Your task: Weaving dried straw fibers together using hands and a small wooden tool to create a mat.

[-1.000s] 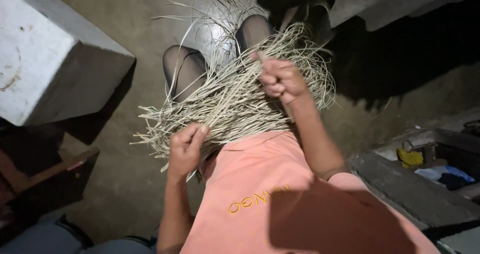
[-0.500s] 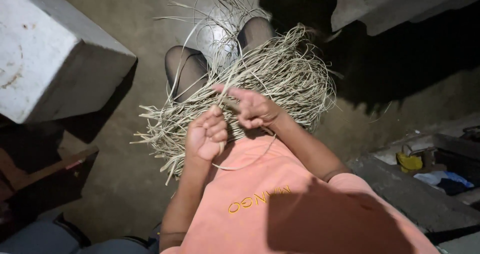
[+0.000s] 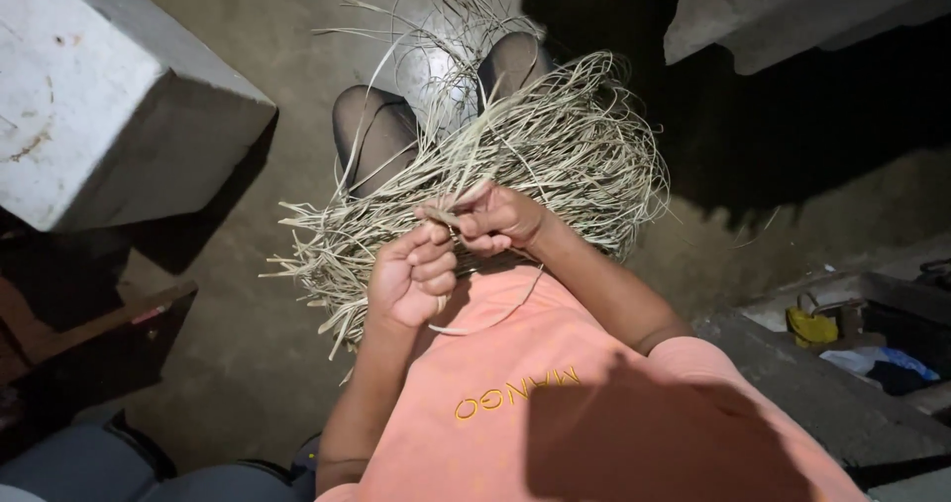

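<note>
Left hand [image 3: 411,276] curled shut; what sits inside the grip is hidden. Right hand [image 3: 495,217] fingertips pinch a strand, contact point too small to tell. Straw bundle [image 3: 555,155] covers the lap; far strands run off the top edge. Yellow thing [image 3: 812,326] at right too dim to identify. Grey block [image 3: 109,106] cut by left edge

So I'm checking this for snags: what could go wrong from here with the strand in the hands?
1. The left hand and right hand pinch one thin strand that loops loose over the shirt; a hard pull might snap it or cut the fingers.
2. The bundle on the knees is tangled, so a tug may drag other strands along.
3. Light is dim and patchy, so the pinch point may be hard to see.
</note>
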